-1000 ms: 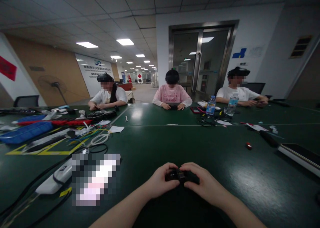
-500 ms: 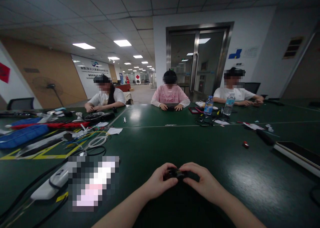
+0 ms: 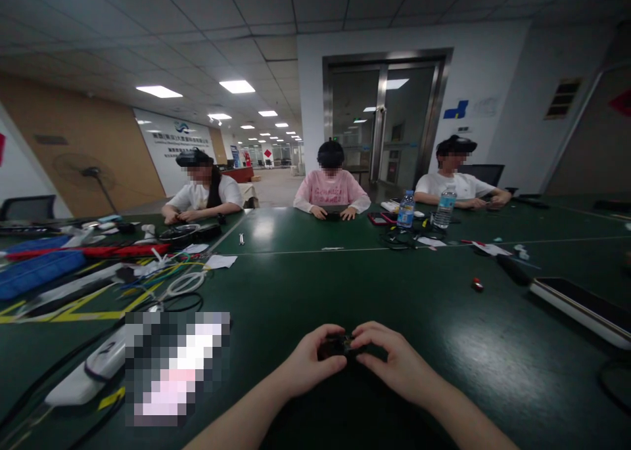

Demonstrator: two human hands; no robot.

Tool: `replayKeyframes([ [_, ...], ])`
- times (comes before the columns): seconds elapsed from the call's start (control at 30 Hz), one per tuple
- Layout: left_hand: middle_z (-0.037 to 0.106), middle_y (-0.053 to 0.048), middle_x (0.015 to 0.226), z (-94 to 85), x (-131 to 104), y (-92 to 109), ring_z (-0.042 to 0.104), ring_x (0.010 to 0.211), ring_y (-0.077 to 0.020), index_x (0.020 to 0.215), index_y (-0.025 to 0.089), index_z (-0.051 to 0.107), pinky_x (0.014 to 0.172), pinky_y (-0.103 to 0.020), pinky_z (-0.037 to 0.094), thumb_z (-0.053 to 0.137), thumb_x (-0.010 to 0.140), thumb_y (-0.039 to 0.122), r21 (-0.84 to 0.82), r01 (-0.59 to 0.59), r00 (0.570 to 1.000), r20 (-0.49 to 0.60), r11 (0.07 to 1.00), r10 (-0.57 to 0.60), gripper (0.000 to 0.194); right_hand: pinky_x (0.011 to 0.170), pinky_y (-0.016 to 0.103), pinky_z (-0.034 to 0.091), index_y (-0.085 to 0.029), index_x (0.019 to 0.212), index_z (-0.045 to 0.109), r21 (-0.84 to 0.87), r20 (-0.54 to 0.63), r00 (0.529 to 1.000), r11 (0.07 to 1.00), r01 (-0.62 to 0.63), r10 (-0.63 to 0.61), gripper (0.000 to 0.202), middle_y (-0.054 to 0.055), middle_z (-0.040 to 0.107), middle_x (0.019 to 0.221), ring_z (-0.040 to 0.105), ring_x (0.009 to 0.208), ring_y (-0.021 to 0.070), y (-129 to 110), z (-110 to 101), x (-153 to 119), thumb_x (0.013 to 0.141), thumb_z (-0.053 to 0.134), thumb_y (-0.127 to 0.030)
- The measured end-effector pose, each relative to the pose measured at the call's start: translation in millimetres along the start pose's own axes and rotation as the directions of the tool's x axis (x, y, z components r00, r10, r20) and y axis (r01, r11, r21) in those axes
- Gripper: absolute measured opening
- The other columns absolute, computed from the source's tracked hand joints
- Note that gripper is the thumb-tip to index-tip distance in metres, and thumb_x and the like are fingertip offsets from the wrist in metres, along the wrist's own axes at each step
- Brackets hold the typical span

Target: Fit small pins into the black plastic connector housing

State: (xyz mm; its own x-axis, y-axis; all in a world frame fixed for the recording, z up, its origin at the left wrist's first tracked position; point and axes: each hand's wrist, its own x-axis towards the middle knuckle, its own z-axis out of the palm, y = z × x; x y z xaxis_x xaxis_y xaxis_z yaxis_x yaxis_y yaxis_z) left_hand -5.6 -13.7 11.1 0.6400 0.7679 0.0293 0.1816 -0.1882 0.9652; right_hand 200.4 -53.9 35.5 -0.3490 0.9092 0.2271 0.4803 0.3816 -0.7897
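A small dark object (image 3: 341,346) is held between both hands, just above the green table (image 3: 296,292) near its front edge. My left hand (image 3: 311,360) grips its left side, thumb below and fingers curled over the top. At its right side, the thumb and fingertips of my right hand (image 3: 387,358) are bent around the end. The object's details are too dark and small to make out, and the fingers cover part of it.
On the left lie a white power strip (image 3: 81,378), a blurred bright rectangle (image 3: 182,364), cables (image 3: 185,284) and blue trays (image 3: 42,272). A small red item (image 3: 476,284) and a white-edged device (image 3: 582,309) are at right. Bottles (image 3: 406,210) and three seated people are across the table.
The view has shifted slightly, so the background sits a little further left. The fingers of my right hand have moved slightly on the dark object.
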Motion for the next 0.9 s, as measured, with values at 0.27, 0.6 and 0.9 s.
replayKeyframes([
  [0.27, 0.058, -0.005, 0.102, 0.1, 0.4, -2.6, 0.056, 0.090, -0.0182, 0.111, 0.018, 0.051, 0.080, -0.032, 0.044, 0.063, 0.075, 0.027, -0.008, 0.004, 0.999, 0.031, 1.000, -0.004, 0.040, 0.090, 0.032, 0.044, -0.024, 0.088, 0.066, 0.019, -0.001, 1.000, 1.000, 0.003, -0.003, 0.016, 0.003, 0.061, 0.104, 0.058, 0.099, 0.0180, -4.2, -0.3, -0.7, 0.078, 0.059, -0.014],
  [0.6, 0.059, -0.004, 0.104, 1.2, 0.8, -4.0, 0.056, 0.095, -0.0194, 0.111, 0.020, 0.051, 0.085, -0.035, 0.044, 0.063, 0.074, 0.022, 0.043, 0.004, 1.000, -0.030, 0.999, -0.002, 0.039, 0.090, 0.037, 0.043, -0.024, 0.114, 0.056, 0.055, 0.000, 0.993, 0.992, -0.116, 0.116, 0.042, 0.005, 0.060, 0.113, 0.055, 0.103, 0.0216, 2.1, -1.9, -0.6, 0.072, 0.065, -0.021],
  [0.9, 0.059, -0.005, 0.109, 3.9, 1.6, -1.7, 0.056, 0.102, -0.0201, 0.112, 0.019, 0.049, 0.090, -0.036, 0.042, 0.062, 0.072, 0.013, 0.002, -0.007, 1.000, -0.026, 1.000, 0.007, 0.042, 0.088, 0.037, 0.043, -0.023, 0.110, 0.058, 0.049, -0.004, 0.986, 0.985, -0.165, 0.165, 0.038, 0.004, 0.064, 0.107, 0.057, 0.099, 0.0209, 7.3, -0.6, 1.3, 0.073, 0.063, -0.020],
])
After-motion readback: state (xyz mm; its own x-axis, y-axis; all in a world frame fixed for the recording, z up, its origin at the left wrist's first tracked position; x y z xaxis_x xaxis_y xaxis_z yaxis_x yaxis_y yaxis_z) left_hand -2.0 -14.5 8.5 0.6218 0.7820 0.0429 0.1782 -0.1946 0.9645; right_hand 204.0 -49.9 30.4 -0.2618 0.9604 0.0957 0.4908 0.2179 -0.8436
